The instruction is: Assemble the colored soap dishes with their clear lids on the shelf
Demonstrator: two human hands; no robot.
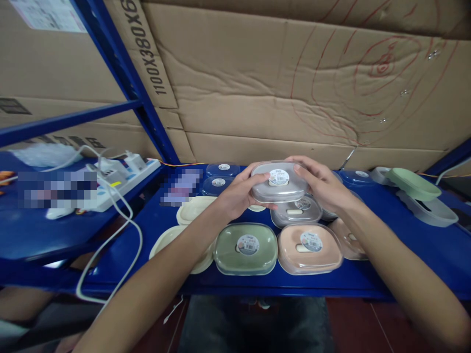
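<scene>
Between both hands I hold a grey lidded container (265, 189) with a clear cover and a round label, raised over the blue table. My left hand (241, 193) grips its left side, thumb on top and fingers beneath. My right hand (320, 181) grips the right side, thumb near the label; its other fingers are partly hidden. Below the held one sits another grey container (311, 215). Closer to me are a green container (230, 250) and a peach container (327, 250), both with clear covers and labels. Cream containers (165, 245) lie partly behind my left forearm.
Dark blue containers (211, 186) stand at the back. On the right lie a light green piece (412, 184) and a translucent tray (443, 211). A power strip (136, 179) with white cables (138, 235) is at left. Cardboard (235, 73) and a blue post (147, 113) rise behind.
</scene>
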